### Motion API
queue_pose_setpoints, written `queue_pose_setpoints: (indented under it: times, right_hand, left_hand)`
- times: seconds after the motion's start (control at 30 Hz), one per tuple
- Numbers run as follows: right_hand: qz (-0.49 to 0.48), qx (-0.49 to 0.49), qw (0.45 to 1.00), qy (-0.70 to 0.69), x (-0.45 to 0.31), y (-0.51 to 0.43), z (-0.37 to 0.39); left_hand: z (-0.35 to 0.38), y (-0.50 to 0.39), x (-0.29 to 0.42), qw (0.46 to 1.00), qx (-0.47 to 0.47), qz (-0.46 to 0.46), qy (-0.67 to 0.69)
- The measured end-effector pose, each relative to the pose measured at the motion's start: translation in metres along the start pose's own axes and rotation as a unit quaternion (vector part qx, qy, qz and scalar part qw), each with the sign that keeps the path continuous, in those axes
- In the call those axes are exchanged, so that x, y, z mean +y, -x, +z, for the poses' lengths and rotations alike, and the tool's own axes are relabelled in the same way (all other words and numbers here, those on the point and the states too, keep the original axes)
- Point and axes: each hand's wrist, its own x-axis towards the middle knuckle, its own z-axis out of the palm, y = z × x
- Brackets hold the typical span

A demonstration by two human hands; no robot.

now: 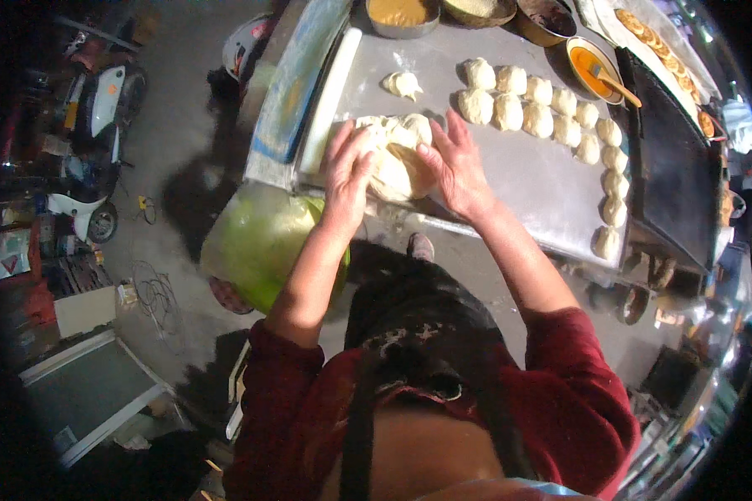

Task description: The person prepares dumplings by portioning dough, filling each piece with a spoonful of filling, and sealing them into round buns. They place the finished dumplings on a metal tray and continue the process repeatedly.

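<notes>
A large lump of pale dough (401, 169) lies near the front edge of the metal work table (507, 181). My left hand (349, 169) rests along its left side, fingers over the dough. On the other side, my right hand (460, 163) bears on the lump with its thumb, the fingers spread along the edge. Between them the two hands cup the lump; its underside is hidden. Just beyond lies a small loose piece of dough (403, 84). To the right, several dough balls (537, 120) form rows that bend down along the table's right edge.
A long white rolling pin (333, 100) lies left of the dough. Along the back stand a metal bowl of yellowish-brown filling (403, 31) and an orange-liquid bowl (579, 53) with a brush (614, 82). A black griddle (670, 169) adjoins the right side. Below left sits a green basin (257, 244).
</notes>
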Motion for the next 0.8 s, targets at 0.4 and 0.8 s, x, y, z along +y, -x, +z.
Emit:
queue_pose_setpoints:
  times: [0.4,0.8]
  right_hand:
    - [-0.119,0.012,0.989,-0.088,0.022,-0.116,0.003]
    - [-0.140,0.034,0.987,-0.070,-0.014,0.076,-0.018]
  left_hand:
    - [0.020,0.001,-0.041,0.997,0.055,0.047,0.018]
    - [0.025,-0.045,-0.022,0.936,-0.166,0.032,0.308]
